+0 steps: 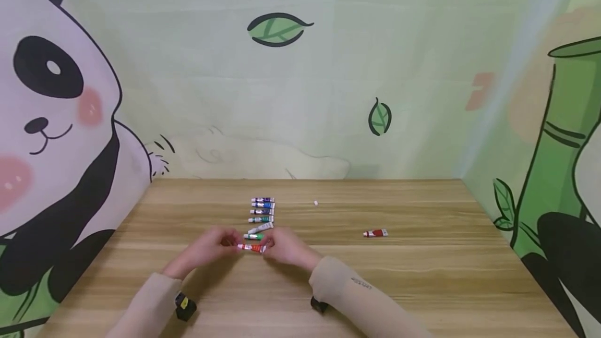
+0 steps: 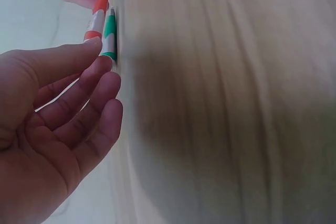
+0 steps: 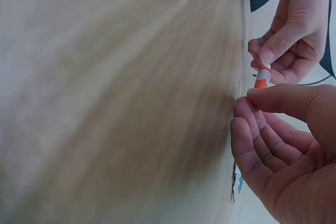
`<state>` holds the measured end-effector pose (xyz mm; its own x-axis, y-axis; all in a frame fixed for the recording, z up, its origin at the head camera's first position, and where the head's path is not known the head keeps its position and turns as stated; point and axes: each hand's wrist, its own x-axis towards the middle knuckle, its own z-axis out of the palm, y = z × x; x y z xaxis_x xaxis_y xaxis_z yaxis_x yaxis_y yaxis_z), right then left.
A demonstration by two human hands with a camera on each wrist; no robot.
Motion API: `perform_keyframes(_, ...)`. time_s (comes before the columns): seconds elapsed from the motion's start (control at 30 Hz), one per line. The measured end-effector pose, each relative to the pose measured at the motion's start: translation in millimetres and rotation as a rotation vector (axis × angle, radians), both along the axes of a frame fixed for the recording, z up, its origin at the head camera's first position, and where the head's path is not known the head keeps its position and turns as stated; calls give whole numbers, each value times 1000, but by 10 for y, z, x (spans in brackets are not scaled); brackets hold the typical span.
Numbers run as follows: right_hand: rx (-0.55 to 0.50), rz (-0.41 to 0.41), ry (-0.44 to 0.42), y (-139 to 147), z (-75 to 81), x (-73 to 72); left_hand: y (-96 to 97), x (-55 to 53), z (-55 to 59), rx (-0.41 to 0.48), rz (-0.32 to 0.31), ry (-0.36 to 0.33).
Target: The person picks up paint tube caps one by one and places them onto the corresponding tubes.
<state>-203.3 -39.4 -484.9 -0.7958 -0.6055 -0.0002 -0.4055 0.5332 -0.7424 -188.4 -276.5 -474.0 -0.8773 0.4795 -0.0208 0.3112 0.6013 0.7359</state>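
Note:
An orange-and-white paint tube [image 1: 252, 248] spans the gap between both hands, low over the table. My left hand [image 1: 217, 245] pinches its cap end between thumb and fingertips, while my right hand [image 1: 287, 247] pinches the flat crimped end. Just behind it lies a green paint tube [image 1: 254, 236], also visible in the left wrist view. Farther back a pale grey tube [image 1: 260, 228] lies at a slant, and beyond it a teal tube [image 1: 260, 219] and several blue and violet tubes [image 1: 262, 205] form a column. In the right wrist view, the orange tube [image 3: 262, 78] is partly covered by fingers.
A red paint tube [image 1: 375, 233] lies by itself on the right of the wooden table [image 1: 422, 275]. A small white piece [image 1: 316, 203] sits near the back. A printed backdrop [image 1: 328, 77] with panda and bamboo drawings rises behind the table and along its sides.

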Motion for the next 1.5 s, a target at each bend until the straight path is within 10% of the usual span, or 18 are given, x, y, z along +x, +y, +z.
perform_keyframes(1.5, 132, -35, 52, 8, 82, 44, 19, -22, -48, -81, 4, 8)
